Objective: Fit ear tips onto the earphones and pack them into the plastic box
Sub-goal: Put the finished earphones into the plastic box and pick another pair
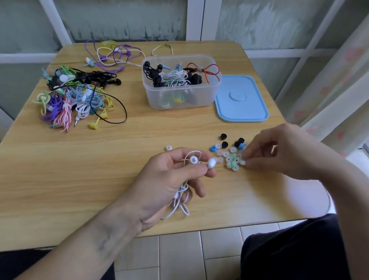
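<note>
while left hand (171, 177) holds two earbuds (204, 161), maybe.

Left hand (169, 178) grips white earphones (204, 161) above a wooden table (91, 168); right hand (278, 150) pinches a white ear tip (242, 162) among loose ear tips (229, 155). Behind: clear plastic box (182, 94) holding earphones, blue lid (242, 99) beside it, tangled coloured earphones (76, 98) at left

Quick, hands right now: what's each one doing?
Left hand: closed, fingers gripping the white earphones and their bundled cord.
Right hand: fingers pinching a white ear tip at the edge of the loose ear tip pile.
</note>
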Demonstrator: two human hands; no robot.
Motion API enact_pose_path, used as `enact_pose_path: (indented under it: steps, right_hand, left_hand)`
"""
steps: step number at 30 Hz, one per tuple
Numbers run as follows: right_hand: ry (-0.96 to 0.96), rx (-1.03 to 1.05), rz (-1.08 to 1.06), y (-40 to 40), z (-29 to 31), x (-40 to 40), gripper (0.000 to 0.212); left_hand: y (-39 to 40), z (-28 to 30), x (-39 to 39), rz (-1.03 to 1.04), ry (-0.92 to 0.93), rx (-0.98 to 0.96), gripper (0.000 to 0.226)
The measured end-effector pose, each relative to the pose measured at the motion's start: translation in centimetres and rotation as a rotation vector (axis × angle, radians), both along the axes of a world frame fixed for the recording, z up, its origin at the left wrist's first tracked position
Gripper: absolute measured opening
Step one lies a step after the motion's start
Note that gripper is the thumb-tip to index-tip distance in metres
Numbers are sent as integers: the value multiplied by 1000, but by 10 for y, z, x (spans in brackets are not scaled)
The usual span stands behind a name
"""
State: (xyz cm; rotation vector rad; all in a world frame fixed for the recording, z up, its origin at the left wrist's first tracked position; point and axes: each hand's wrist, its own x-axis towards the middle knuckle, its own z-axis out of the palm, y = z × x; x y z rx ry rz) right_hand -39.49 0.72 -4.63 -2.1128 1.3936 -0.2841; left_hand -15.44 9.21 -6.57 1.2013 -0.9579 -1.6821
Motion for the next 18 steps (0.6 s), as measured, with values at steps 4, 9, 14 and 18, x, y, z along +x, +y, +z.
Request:
enact_pose_path:
  steps: [4,9,14,18]
  right_hand:
    - [-5,-47,28,-2,-4,-4,10]
    - [-87,-29,44,-1,-2,-6,10]
    - [-385,40,28,7,1,6,8]
    - [-690,134,84,23,3,29,23]
  left_hand:
    - [-1,0,0,27,16,17,15]
    - [-1,-1,1,40,39,22,14]
    - [-1,0,1,40,78,-2,26]
    - [-1,1,1,58,87,-53,25]
